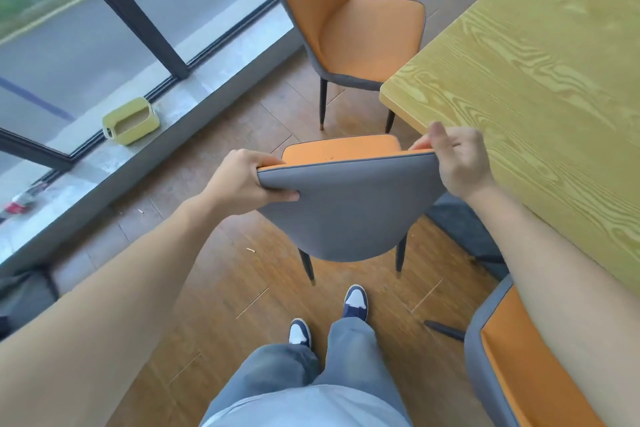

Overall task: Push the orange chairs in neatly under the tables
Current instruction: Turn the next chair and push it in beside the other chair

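Bright, even daylight comes through the window [86, 28] on the left. Shadows on the floor [225, 270] are soft. Wide-angle distortion bends lines near the edges. Focus is slightly soft throughout.

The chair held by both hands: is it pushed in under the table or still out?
Out. The held chair stands on open floor beside the table corner, its seat fully clear of the tabletop. The left hand and right hand grip its backrest.
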